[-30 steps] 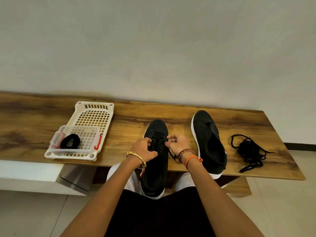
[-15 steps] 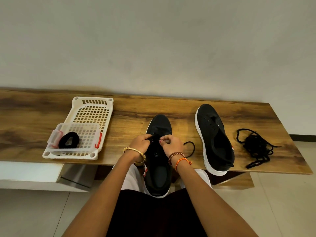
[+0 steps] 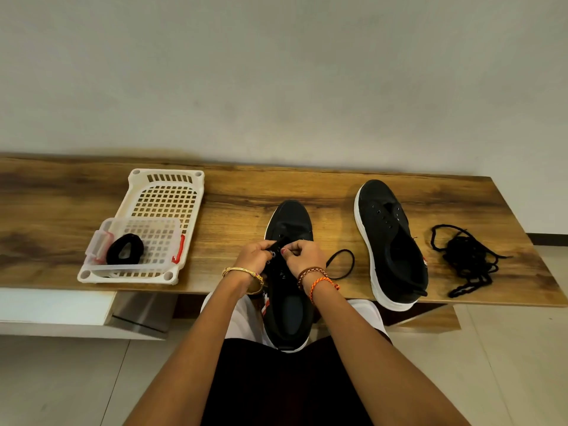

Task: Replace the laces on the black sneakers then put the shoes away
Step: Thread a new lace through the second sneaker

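Observation:
A black sneaker [image 3: 289, 222] with a white sole lies toe-away at the table's front edge, its heel over my lap. My left hand [image 3: 253, 257] and my right hand [image 3: 302, 256] meet over its eyelets, both pinching a black lace [image 3: 339, 264] whose free part loops onto the table to the right. The second black sneaker [image 3: 390, 241] lies unlaced further right. Beyond it sits a tangled pile of black laces [image 3: 467, 259]. A coiled black lace [image 3: 125, 249] rests in a clear box at the left.
A white perforated basket [image 3: 167, 195] stands on the wooden table [image 3: 46, 207] at the left, holding a clear box [image 3: 101, 241] with red clips. A white wall rises behind the table. Tiled floor lies below on both sides of my legs.
My hands have moved slightly up the sneaker toward the toe-side eyelets. A loop of lace now lies on the table to the right of the shoe. The camera view has shifted.

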